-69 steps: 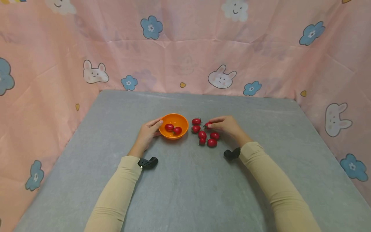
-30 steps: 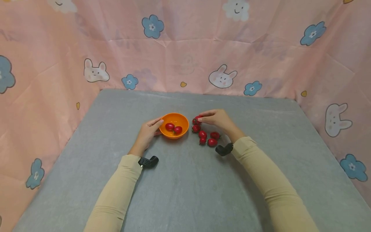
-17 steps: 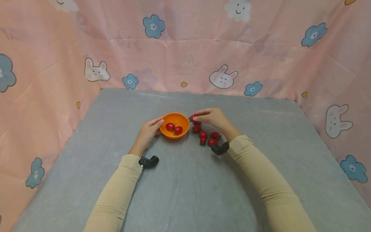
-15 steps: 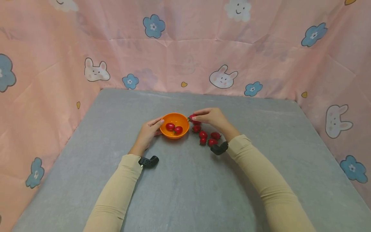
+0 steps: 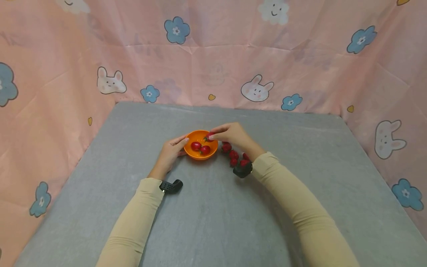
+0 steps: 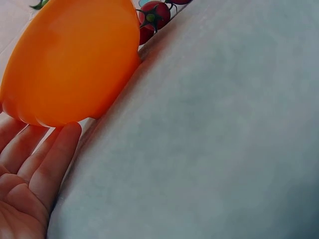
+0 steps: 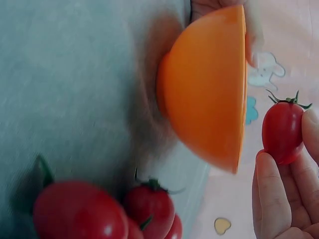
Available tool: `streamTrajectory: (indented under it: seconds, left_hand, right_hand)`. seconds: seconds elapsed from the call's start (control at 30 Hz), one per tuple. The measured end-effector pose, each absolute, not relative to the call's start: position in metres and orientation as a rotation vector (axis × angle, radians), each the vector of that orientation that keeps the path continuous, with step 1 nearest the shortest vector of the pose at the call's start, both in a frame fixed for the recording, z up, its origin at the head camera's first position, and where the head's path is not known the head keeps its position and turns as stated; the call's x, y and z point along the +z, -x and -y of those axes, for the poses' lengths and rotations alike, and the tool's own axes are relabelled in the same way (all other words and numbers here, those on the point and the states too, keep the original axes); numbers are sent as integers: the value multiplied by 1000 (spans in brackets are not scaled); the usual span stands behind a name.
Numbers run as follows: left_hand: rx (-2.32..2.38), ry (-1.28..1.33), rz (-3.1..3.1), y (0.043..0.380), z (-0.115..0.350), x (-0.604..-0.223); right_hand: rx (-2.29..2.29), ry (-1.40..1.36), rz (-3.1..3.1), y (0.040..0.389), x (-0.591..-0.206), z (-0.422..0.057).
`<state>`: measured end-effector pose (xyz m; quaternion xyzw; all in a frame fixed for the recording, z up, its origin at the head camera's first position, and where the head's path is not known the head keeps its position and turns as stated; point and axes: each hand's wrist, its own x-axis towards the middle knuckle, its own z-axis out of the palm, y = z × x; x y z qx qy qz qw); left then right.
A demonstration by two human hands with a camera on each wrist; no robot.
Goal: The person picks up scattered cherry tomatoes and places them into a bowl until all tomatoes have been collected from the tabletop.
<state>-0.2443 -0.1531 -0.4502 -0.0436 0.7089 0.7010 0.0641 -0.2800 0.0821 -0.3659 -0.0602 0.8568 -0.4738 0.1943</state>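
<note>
An orange bowl [image 5: 200,157] stands on the grey table with two red cherry tomatoes [image 5: 205,150] inside. My left hand [image 5: 168,154] holds the bowl at its left side, thumb over the rim and fingers against the outer wall [image 6: 75,64]. Over the bowl's right rim, my right hand [image 5: 233,134] pinches another cherry tomato [image 7: 282,132] between thumb and fingers. That tomato's green stem end points toward the bowl's middle in the head view. Several more cherry tomatoes [image 5: 234,155] lie on the table right of the bowl, partly covered by the right hand and wrist.
A black wrist camera [image 5: 171,186] sits on the left wrist and another black camera [image 5: 242,170] on the right, just over the loose tomatoes. A pink patterned curtain [image 5: 213,55] hangs behind the grey table [image 5: 207,215] and along its sides.
My right hand has picked up a cherry tomato from the table and carried it left, from beside the group to over the bowl's rim. The left hand and bowl have stayed nearly still.
</note>
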Motion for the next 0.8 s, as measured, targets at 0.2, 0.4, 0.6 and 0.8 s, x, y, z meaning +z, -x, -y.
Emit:
streamTrajectory:
  seconds: [0.2,0.4,0.6,0.8]
  left_hand:
    - [2135,138,-2127,245,152,-451]
    - [2121,127,-2132,245,153,-450]
    - [2125,117,-2125,244,153,-449]
    - [2140,106,-2117,244,153,-450]
  right_hand:
    - [-1317,173,-2398,279,-365,-71]
    - [-1258,177,-2418,278,-366,-63]
    - [-1205,232,-2457,277,-371,-53]
    - [-1174,292,-2486,275,-376,-45]
